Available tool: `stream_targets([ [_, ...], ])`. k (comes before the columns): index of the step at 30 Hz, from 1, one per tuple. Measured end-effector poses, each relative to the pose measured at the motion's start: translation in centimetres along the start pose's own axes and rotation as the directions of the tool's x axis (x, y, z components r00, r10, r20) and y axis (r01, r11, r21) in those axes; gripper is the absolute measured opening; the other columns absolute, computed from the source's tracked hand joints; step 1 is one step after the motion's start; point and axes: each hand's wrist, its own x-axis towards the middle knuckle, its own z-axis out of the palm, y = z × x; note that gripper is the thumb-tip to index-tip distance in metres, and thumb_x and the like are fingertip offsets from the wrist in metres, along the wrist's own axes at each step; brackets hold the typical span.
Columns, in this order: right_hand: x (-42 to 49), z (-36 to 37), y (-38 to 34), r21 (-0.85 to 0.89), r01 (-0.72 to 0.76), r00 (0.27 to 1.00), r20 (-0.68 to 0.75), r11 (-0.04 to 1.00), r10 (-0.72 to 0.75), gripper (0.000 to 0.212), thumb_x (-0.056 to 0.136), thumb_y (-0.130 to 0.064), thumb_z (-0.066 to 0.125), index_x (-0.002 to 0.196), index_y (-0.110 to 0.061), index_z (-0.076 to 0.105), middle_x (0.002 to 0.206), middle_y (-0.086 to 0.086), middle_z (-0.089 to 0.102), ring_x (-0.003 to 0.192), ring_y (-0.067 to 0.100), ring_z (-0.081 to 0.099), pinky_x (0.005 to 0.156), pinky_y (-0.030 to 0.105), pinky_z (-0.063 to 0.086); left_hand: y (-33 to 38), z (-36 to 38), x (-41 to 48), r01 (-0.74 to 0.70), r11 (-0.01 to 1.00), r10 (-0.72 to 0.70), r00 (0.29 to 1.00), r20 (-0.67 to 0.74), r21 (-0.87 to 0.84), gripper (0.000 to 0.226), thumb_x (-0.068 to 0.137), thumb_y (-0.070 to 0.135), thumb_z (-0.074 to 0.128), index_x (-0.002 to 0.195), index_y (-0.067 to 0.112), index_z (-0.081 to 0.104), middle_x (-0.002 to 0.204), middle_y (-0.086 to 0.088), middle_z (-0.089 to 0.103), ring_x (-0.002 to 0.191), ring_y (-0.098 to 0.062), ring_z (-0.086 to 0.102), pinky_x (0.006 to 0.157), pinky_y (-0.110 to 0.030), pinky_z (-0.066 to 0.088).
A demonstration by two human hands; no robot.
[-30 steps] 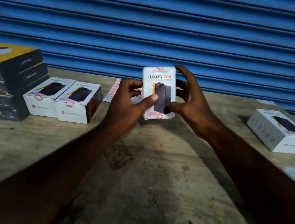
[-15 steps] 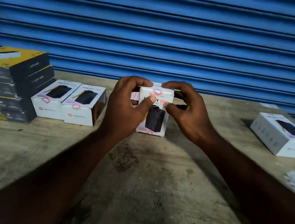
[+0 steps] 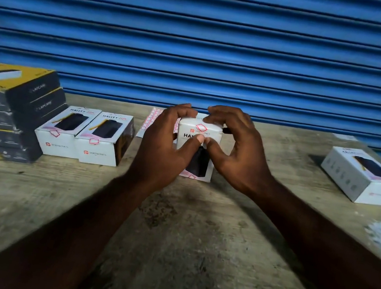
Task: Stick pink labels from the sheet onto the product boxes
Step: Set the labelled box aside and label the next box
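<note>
A white product box (image 3: 202, 133) stands on the wooden table (image 3: 182, 231) at the centre, with a pink label on its top end and another at its lower front edge. My left hand (image 3: 166, 145) grips the box from the left, thumb on its front. My right hand (image 3: 236, 152) grips it from the right, fingers curled over the top, thumb meeting the left thumb. The pink label sheet (image 3: 149, 122) lies flat behind the box, partly hidden by my left hand.
Two white boxes (image 3: 85, 134) with pink labels lie side by side at the left. A stack of dark and yellow boxes (image 3: 6, 111) stands at the far left. Another white box (image 3: 363, 175) lies at the right. A blue shutter (image 3: 206, 41) closes off the back.
The box was held up in the air a second ago; both hands have lowered it onto the table and tipped its top end towards me. My fingers have closed over its top.
</note>
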Motion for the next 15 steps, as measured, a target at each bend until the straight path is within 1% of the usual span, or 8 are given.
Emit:
stream_targets([
  [2, 0.1, -0.11, 0.07, -0.025, 0.018, 1.0, -0.013, 1.0, -0.019, 0.034, 0.076, -0.009, 0.072, 0.11, -0.007, 0.069, 0.119, 0.004, 0.065, 0.116, 0.014, 0.057, 0.094, 0.044, 0.049, -0.36, 0.03, -0.08, -0.016, 1.0, 0.015, 0.999, 0.029, 0.01, 0.038, 0.085, 0.028, 0.067, 0.122, 0.024, 0.058, 0.136, 0.008, 0.054, 0.13, -0.006, 0.051, 0.099, -0.042, 0.054],
  [5, 0.15, -0.14, -0.05, -0.023, 0.044, 0.999, -0.005, 0.999, -0.044, 0.033, 0.075, -0.006, 0.071, 0.109, -0.006, 0.069, 0.114, 0.004, 0.066, 0.112, 0.016, 0.059, 0.091, 0.042, 0.05, -0.61, -0.21, 0.11, -0.036, 0.999, 0.035, 0.999, 0.034, 0.034, 0.037, 0.084, 0.02, 0.066, 0.121, 0.019, 0.06, 0.131, 0.006, 0.056, 0.127, -0.008, 0.053, 0.095, -0.046, 0.054],
  [8, 0.02, -0.11, -0.15, -0.028, 0.065, 0.998, 0.006, 0.997, -0.065, 0.033, 0.077, -0.003, 0.071, 0.11, -0.005, 0.068, 0.113, 0.004, 0.067, 0.111, 0.018, 0.06, 0.092, 0.04, 0.049, -0.39, -0.35, 0.29, -0.036, 0.998, 0.037, 0.999, -0.007, 0.057, 0.035, 0.083, 0.016, 0.065, 0.118, 0.015, 0.06, 0.124, 0.007, 0.059, 0.119, -0.009, 0.058, 0.092, -0.043, 0.055],
  [11, -0.08, -0.11, -0.18, -0.027, 0.081, 0.997, -0.001, 0.996, -0.082, 0.035, 0.077, -0.002, 0.069, 0.112, -0.005, 0.069, 0.113, 0.006, 0.068, 0.112, 0.019, 0.061, 0.096, 0.037, 0.048, -0.02, -0.46, 0.29, -0.064, 0.994, 0.068, 0.997, -0.042, 0.089, 0.029, 0.083, 0.007, 0.067, 0.111, 0.012, 0.062, 0.118, 0.003, 0.063, 0.111, -0.009, 0.06, 0.087, -0.033, 0.056],
  [12, -0.04, -0.14, -0.21, -0.025, 0.086, 0.996, -0.004, 0.996, -0.086, 0.036, 0.077, -0.002, 0.067, 0.113, -0.005, 0.069, 0.114, 0.006, 0.068, 0.112, 0.02, 0.061, 0.097, 0.036, 0.047, 0.08, -0.51, 0.29, -0.073, 0.993, 0.077, 0.996, -0.043, 0.089, 0.028, 0.083, 0.005, 0.068, 0.11, 0.012, 0.062, 0.116, 0.001, 0.063, 0.111, -0.009, 0.061, 0.085, -0.032, 0.056],
  [15, -0.01, -0.04, -0.35, -0.015, 0.071, 0.997, -0.007, 0.997, -0.071, 0.036, 0.077, -0.002, 0.066, 0.113, -0.006, 0.069, 0.114, 0.005, 0.07, 0.111, 0.02, 0.062, 0.098, 0.033, 0.047, 0.23, -0.59, 0.32, -0.1, 0.99, 0.104, 0.994, -0.037, 0.101, 0.026, 0.083, 0.006, 0.068, 0.108, 0.012, 0.062, 0.114, 0.0, 0.063, 0.111, -0.012, 0.061, 0.087, -0.039, 0.057],
])
